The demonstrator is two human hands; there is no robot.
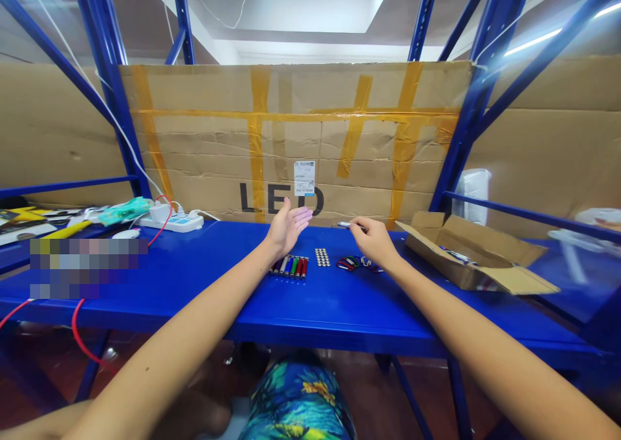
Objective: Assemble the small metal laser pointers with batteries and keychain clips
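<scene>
2 bare forearms extend from the bottom edge over patterned shorts [298,395] toward a blue metal shelf [315,310]. On the shelf surface, between the 2 wrists, lie 3 groups of small parts: a row of coloured cylinders [290,266] placed side by side just below the left wrist, a compact block of round silver cells [322,257] just to its right, and a loose pile of coloured clips [356,263] beside the right wrist. The left hand [286,226] is raised above the row of cylinders, palm turned inward, fingers straight and spread wide, holding nothing. The right hand [371,239] is closed in a pinch grip on a small silver cylinder [344,224], which points left toward the left hand; the 2 hands are near but apart. To the right of the right hand, an open cardboard box [475,259] rests on the shelf with its flaps folded out. To the far left, a white power strip [169,220] lies at the rear of the shelf with cables attached. Behind all items stands a taped cardboard panel [291,136] printed "LED", with a white label [304,178] fixed over the lettering.
</scene>
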